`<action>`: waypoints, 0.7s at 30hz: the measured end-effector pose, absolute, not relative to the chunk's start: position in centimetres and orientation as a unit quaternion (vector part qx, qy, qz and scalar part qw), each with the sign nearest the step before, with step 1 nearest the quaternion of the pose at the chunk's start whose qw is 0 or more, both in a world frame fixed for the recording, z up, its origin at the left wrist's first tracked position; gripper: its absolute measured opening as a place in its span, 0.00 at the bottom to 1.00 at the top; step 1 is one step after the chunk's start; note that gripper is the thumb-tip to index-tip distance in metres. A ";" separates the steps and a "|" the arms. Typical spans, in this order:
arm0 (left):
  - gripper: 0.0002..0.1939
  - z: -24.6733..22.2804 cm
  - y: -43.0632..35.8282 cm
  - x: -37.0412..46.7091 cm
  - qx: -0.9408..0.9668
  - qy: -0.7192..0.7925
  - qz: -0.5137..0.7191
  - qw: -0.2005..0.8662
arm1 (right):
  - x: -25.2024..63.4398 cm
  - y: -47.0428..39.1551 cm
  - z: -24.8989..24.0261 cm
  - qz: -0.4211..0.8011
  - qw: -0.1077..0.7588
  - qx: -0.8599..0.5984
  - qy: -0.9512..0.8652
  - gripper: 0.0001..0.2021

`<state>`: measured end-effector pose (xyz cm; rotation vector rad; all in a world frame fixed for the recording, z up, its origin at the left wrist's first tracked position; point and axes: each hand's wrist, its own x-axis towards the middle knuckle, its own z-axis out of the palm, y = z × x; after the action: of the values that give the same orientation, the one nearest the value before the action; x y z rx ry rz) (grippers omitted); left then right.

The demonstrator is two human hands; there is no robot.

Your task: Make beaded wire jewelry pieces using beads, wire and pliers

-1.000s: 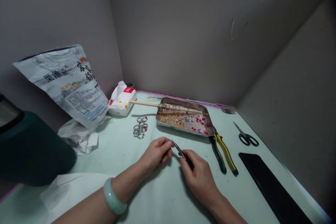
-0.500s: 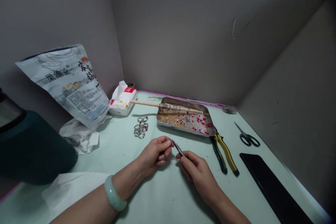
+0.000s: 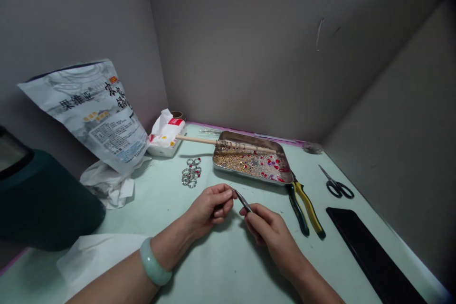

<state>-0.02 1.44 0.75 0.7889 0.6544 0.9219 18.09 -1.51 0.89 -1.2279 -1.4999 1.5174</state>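
My left hand [image 3: 213, 206], with a pale green bangle [image 3: 154, 262] on its wrist, is closed in a pinch around something too small to make out. My right hand [image 3: 265, 225] grips slim pointed metal pliers [image 3: 243, 200], whose tips meet the fingertips of my left hand. Just beyond the hands lies a metal tray [image 3: 249, 178] of gold, clear and red beads, with a wooden stick [image 3: 197, 140] resting across it. Several wire rings with red beads [image 3: 191, 172] lie on the table left of the tray.
Yellow-and-green pliers [image 3: 309, 209], scissors [image 3: 335, 185] and a long black object [image 3: 370, 251] lie at the right. At the left are a dark green container [image 3: 50, 199], a printed pouch [image 3: 96, 114], a tissue pack [image 3: 166, 135] and crumpled tissue [image 3: 107, 183]. Grey walls rise behind.
Both hands hold nearly the same pose. The pliers' tips have shifted very slightly at my left fingertips.
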 end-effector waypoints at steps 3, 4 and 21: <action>0.07 0.6 1.4 0.0 0.355 0.296 0.424 0.779 | 18.1 -1.5 0.8 0.547 0.337 -0.479 -0.599 0.15; 0.07 0.6 1.4 0.0 0.352 0.296 0.424 0.780 | 18.1 -1.5 0.8 0.538 0.337 -0.482 -0.603 0.14; 0.11 1.2 1.2 0.4 0.399 0.367 0.410 0.734 | 18.1 -1.5 1.0 0.384 0.331 -0.507 -0.697 0.12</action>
<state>0.45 1.20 1.18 0.8768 0.8061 0.9017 18.11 -1.55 0.98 -1.3248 -1.8235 1.0043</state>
